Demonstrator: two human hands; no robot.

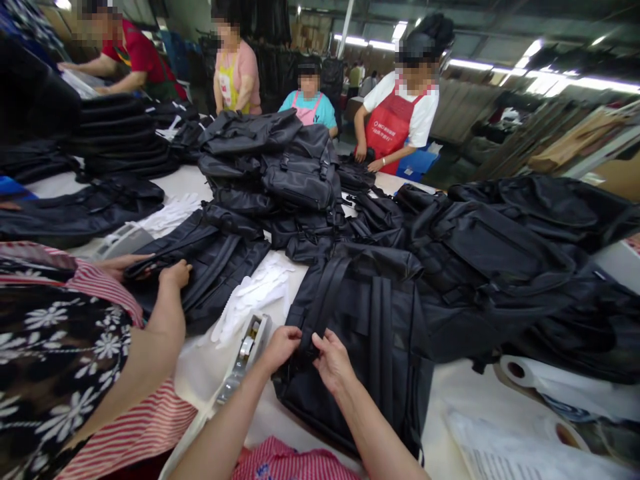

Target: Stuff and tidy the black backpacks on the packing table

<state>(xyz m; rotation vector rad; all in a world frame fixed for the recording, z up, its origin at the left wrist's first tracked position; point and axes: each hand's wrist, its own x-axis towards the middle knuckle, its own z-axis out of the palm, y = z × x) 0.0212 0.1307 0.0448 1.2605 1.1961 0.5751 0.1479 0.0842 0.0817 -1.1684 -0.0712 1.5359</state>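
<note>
A black backpack [355,320] lies flat in front of me, its two shoulder straps [383,340] facing up. Over its left strap, my left hand [284,348] is closed, with the fingertips pinching the strap's edge. Close by on the right, my right hand [331,360] curls its thumb and fingers around the lower part of the same strap. The exact spot gripped is dark and partly covered by my fingers. Left of the backpack are a metal tape dispenser [245,357] and a pile of white strips [255,290].
A co-worker's hands [173,272] handle another black bag at my left. Stacked black backpacks [300,167] fill the table's middle, and more bags [500,247] lie at right. White rolls [520,370] sit at lower right. Several people stand across the table.
</note>
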